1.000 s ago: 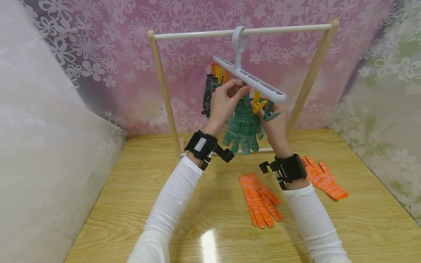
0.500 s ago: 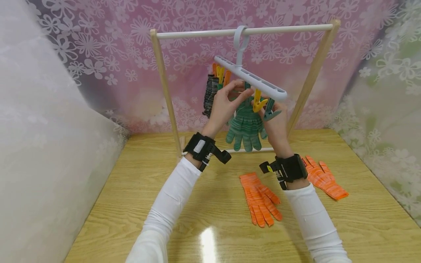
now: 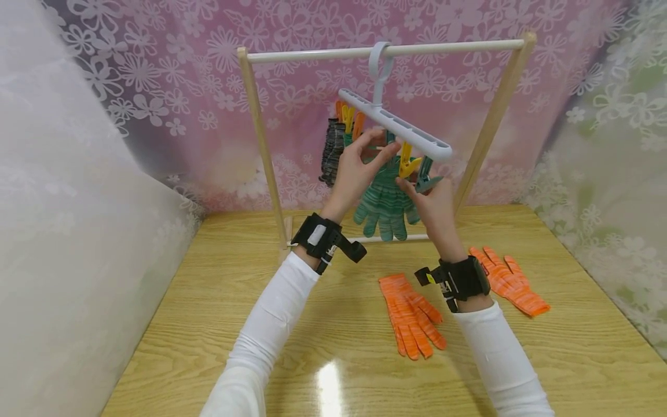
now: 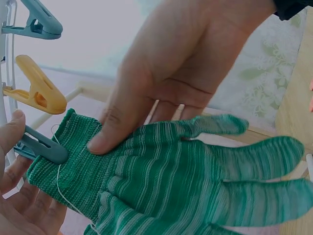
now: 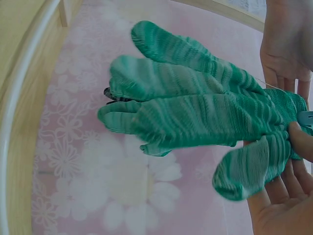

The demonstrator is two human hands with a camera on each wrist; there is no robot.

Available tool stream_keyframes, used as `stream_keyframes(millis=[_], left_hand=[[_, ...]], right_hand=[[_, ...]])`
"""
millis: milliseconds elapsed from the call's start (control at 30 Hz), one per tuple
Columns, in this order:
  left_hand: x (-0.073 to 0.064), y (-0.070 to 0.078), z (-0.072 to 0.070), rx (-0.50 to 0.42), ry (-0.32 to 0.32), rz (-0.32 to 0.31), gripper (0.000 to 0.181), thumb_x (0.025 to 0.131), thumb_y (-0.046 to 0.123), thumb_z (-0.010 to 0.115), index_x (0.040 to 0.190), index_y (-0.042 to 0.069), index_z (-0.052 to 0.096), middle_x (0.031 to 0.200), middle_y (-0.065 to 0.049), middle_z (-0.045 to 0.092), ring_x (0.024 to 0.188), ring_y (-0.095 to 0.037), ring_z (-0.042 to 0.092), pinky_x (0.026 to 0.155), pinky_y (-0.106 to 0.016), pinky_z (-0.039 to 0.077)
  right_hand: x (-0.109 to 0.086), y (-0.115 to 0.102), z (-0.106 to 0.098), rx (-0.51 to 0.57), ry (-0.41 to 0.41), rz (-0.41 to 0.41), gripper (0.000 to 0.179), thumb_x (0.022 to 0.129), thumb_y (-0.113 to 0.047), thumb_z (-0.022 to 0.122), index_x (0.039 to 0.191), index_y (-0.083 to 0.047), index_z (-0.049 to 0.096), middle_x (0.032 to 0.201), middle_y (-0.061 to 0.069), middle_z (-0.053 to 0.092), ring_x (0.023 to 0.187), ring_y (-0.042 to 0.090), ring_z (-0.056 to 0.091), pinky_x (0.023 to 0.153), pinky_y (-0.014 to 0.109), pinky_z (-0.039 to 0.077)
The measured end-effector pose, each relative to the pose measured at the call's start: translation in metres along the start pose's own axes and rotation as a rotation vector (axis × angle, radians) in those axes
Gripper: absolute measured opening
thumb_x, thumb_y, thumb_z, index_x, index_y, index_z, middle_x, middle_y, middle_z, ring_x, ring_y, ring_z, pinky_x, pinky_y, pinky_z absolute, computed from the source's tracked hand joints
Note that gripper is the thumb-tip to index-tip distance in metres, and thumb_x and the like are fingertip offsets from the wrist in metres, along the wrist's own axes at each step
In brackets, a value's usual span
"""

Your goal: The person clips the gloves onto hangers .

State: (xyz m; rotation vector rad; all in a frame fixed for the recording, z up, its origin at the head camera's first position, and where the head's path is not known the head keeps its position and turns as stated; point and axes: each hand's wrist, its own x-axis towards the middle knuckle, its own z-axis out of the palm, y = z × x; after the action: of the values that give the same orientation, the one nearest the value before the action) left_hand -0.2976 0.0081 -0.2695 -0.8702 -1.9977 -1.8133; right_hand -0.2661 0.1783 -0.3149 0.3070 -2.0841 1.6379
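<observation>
A green striped knit glove (image 3: 387,202) hangs fingers down, its cuff held by a teal clothespin (image 4: 53,152) under a pale grey hanger (image 3: 396,123). My left hand (image 3: 354,168) is at that clothespin; in the left wrist view its thumb and fingers are around the handle end, partly cut off by the frame edge. My right hand (image 3: 438,208) pinches the side of the cuff, thumb in front and fingers behind, as the right wrist view also shows. Beside it a yellow clothespin (image 3: 408,162) and another teal clothespin (image 3: 427,176) hang with nothing in them.
The hanger hooks over the white bar (image 3: 312,54) of a wooden-sided rack (image 3: 257,133). Farther back hangs a dark grey glove (image 3: 330,150) by orange and yellow clothespins. Two orange gloves, one nearer (image 3: 411,315) and one at right (image 3: 513,284), lie on the wooden table (image 3: 219,324).
My right hand has shifted slightly lower, its thumb coming into view at the glove's side. The glove and hanger have swayed a little. The left hand stays at the clothespin.
</observation>
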Motion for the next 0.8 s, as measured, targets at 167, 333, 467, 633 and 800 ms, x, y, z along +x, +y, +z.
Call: stream_keyframes(millis=[167, 333, 467, 633, 800], left_hand=[[-0.001, -0.001, 0.0, 0.026, 0.013, 0.02, 0.044, 0.099, 0.013, 0.068, 0.141, 0.004, 0.058, 0.139, -0.015, 0.058, 0.113, -0.021, 0.063, 0.106, -0.025, 0.047], [-0.003, -0.002, 0.0, 0.045, 0.024, 0.036, 0.042, 0.099, 0.015, 0.069, 0.138, 0.004, 0.06, 0.137, -0.013, 0.06, 0.116, -0.023, 0.062, 0.108, -0.032, 0.047], [-0.006, -0.003, -0.002, 0.064, 0.023, 0.031, 0.04, 0.099, 0.018, 0.069, 0.136, 0.006, 0.061, 0.129, -0.011, 0.064, 0.116, -0.02, 0.06, 0.105, -0.029, 0.047], [-0.011, -0.006, -0.003, 0.021, 0.051, 0.046, 0.037, 0.099, 0.014, 0.068, 0.134, 0.005, 0.062, 0.125, -0.012, 0.066, 0.111, -0.022, 0.063, 0.096, -0.026, 0.052], [-0.014, -0.006, -0.004, -0.055, 0.159, 0.092, 0.029, 0.102, 0.009, 0.063, 0.129, -0.002, 0.062, 0.121, -0.02, 0.066, 0.104, -0.028, 0.065, 0.087, -0.037, 0.058]], right_hand=[[-0.009, 0.008, -0.004, 0.006, -0.061, -0.003, 0.027, 0.097, -0.02, 0.072, 0.098, 0.003, 0.058, 0.076, -0.007, 0.051, 0.078, 0.007, 0.056, 0.081, 0.023, 0.047], [-0.02, 0.017, -0.008, -0.005, -0.124, 0.032, 0.032, 0.097, -0.025, 0.071, 0.114, 0.003, 0.07, 0.093, -0.005, 0.068, 0.092, 0.001, 0.067, 0.084, 0.023, 0.058], [-0.029, 0.024, -0.01, 0.041, -0.174, 0.057, 0.042, 0.098, -0.022, 0.071, 0.133, 0.0, 0.065, 0.1, -0.008, 0.073, 0.089, 0.004, 0.07, 0.077, 0.028, 0.062], [-0.036, 0.035, -0.013, -0.045, -0.169, 0.065, 0.034, 0.097, -0.019, 0.072, 0.124, 0.0, 0.067, 0.082, -0.012, 0.066, 0.07, 0.004, 0.06, 0.066, 0.019, 0.054], [-0.044, 0.04, -0.015, -0.096, -0.161, 0.068, 0.022, 0.096, -0.013, 0.073, 0.11, 0.002, 0.066, 0.069, -0.007, 0.05, 0.061, 0.013, 0.042, 0.057, 0.028, 0.035]])
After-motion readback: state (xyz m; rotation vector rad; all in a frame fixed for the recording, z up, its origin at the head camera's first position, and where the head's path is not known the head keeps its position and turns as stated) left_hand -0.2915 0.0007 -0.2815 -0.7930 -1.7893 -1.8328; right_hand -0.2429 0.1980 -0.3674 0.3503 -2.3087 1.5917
